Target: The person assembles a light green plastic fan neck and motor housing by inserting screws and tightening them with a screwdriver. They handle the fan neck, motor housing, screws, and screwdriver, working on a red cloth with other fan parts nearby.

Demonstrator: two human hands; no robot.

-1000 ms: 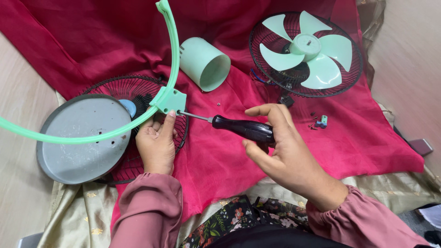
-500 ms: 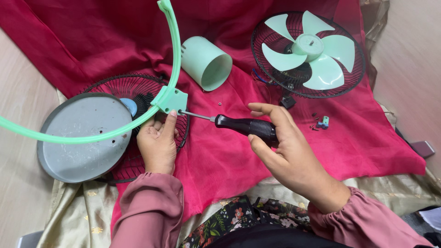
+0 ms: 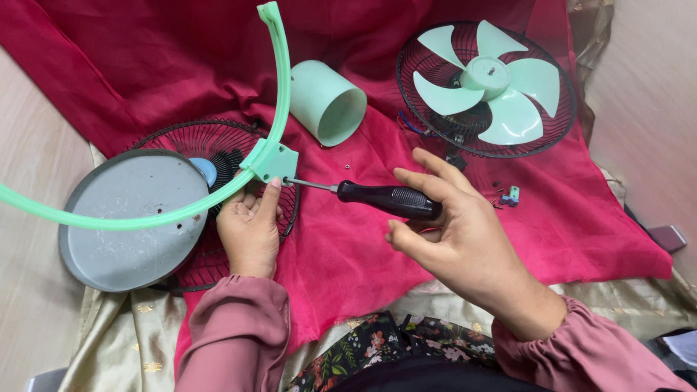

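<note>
Centrally, black-handled screwdriver (image 3: 377, 197) lies level over red cloth (image 3: 348, 247), tip in clamp block of green plastic ring (image 3: 272, 163). Right hand (image 3: 454, 236) grips handle loosely, fingers spread. Left hand (image 3: 250, 225) pinches clamp block, beside grey disc (image 3: 131, 218) on black grille (image 3: 218, 145).

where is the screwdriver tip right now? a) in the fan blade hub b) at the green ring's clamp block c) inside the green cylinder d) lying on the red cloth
b: the screwdriver tip meets the clamp block of the green ring, which the left hand steadies, while the right hand holds the black handle.
</note>
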